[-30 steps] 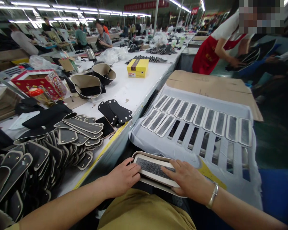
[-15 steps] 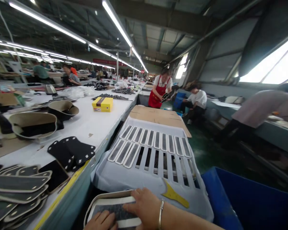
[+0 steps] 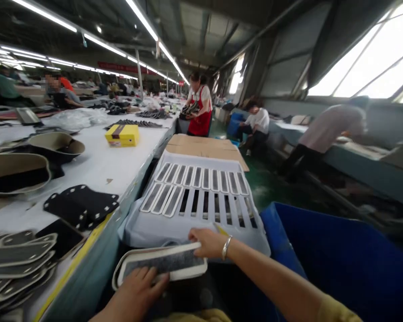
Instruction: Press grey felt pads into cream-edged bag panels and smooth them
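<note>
At the lower middle is a dark grey strip with a white border (image 3: 177, 261), lying over a similar pale-rimmed piece. My left hand (image 3: 137, 286) rests on its left part with fingers spread. The thumb and fingers of my right hand (image 3: 203, 242) pinch its upper right end; a silver bracelet is on that wrist. Ahead, a pale cloth-covered board (image 3: 188, 228) has a full row of white-edged strips (image 3: 188, 176) and three more strips (image 3: 161, 199) beside open slots. A yellow tool (image 3: 221, 230) is mostly hidden behind my right hand.
The long white table (image 3: 121, 156) at left bears a yellow box (image 3: 122, 135), black pieces (image 3: 82, 203) and stacked grey pieces (image 3: 20, 257). Cardboard (image 3: 204, 147) lies beyond the board. A blue bin (image 3: 282, 232) stands at right. A person in a red apron (image 3: 200, 109) stands farther back.
The view has shifted right. My right hand has moved from the middle of the strip to its right end, and more of the strip shows. The person in the apron has turned.
</note>
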`<state>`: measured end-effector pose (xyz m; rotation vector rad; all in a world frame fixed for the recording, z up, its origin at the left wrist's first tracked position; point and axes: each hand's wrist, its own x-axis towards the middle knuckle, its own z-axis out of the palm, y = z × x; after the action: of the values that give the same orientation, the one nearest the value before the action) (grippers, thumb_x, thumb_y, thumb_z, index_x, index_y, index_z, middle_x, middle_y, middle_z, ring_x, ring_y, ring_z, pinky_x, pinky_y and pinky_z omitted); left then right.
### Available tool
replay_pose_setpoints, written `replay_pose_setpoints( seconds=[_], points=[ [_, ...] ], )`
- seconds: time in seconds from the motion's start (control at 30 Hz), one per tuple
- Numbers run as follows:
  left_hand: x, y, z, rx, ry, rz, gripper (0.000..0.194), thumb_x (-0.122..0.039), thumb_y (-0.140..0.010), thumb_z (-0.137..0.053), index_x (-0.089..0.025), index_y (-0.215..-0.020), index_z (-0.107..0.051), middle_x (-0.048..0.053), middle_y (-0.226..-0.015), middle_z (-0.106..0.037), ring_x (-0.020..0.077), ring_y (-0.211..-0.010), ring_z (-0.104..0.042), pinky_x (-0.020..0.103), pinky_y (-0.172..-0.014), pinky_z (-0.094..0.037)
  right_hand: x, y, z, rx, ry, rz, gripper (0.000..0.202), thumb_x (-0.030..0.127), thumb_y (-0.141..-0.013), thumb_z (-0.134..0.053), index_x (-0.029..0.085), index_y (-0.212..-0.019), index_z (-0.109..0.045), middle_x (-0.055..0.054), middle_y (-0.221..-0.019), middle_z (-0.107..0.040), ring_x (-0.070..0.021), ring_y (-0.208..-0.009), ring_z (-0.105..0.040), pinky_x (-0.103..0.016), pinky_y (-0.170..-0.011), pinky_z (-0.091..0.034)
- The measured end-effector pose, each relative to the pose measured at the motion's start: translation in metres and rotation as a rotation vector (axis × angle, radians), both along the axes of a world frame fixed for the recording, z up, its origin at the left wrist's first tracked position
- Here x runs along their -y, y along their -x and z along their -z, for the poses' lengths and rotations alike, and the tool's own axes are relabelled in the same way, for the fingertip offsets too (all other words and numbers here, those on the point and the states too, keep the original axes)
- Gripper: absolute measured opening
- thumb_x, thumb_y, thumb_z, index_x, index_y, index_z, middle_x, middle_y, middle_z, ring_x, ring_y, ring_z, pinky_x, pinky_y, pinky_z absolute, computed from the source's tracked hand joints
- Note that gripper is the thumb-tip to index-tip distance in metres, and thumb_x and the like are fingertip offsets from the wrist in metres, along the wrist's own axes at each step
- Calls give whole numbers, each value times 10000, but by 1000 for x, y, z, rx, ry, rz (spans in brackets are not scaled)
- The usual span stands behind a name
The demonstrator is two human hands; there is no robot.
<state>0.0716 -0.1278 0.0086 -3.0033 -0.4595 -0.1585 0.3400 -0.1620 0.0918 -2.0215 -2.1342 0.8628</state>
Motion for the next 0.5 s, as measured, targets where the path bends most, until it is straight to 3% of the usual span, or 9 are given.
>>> replay_pose_setpoints(
  seconds=[0.1,0.2,0.33,0.5],
  points=[
    [9,-12,-17,-83,44,70,375,-205,-869,-498,-284,-1234,-465,68,-1062,-591,220,-858,-548,374,-732,-454,-4,0,14,-49,-8,16,413,141,-623,-586,138,-1034,-555,-66,-942,-641,-180,-811,-582,-238,-686,-415],
    [17,-35,-24,-1,89,140,208,-262,-906,-436,-213,-1068,-558,68,-1160,-562,218,-915,-529,355,-754,-437,-6,1,20,-52,-19,19,381,113,-620,-553,139,-1000,-540,-59,-880,-636,-170,-762,-572,-234,-649,-396],
    [20,-56,-17,139,113,151,222,-277,-930,-385,-184,-914,-587,54,-1297,-486,225,-1071,-479,357,-850,-399,-1,7,18,3,-55,5,329,74,-619,-518,140,-941,-524,-72,-853,-620,-189,-780,-562,-256,-660,-374],
    [19,-58,-1,156,181,114,249,-328,-933,-376,-199,-915,-588,50,-1369,-424,243,-1155,-434,381,-889,-373,5,15,15,3,-73,-72,275,65,-668,-487,127,-936,-498,-106,-918,-599,-206,-858,-554,-271,-726,-378]
  ],
)
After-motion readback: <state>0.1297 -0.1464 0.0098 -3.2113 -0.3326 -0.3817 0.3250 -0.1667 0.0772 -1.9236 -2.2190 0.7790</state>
